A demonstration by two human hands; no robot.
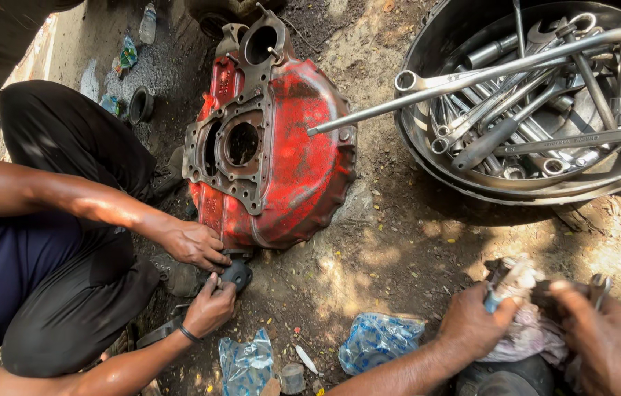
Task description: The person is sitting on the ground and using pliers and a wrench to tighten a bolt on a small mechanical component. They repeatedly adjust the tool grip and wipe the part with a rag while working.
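My left hand (472,323) is at the lower right, closed around a dirty whitish rag (523,334) and a small blue-tipped piece (493,299). Beside it, my right hand (604,341) grips a dark metal part (598,287) wrapped in the same rag; most of the part is hidden. Both hands are held over a dark round object (505,378) at the bottom edge. At left, a squatting co-worker has one hand (194,244) on the lower edge of a red cast housing (299,158), and the other hand (210,308) on a small black part (237,273).
A large black basin (428,66) at the upper right holds several wrenches and a long bar (472,77) that sticks out toward the housing. Crumpled plastic bags (376,341) and a small cup (293,378) lie on the dirt ground. A black ring (141,105) lies at upper left.
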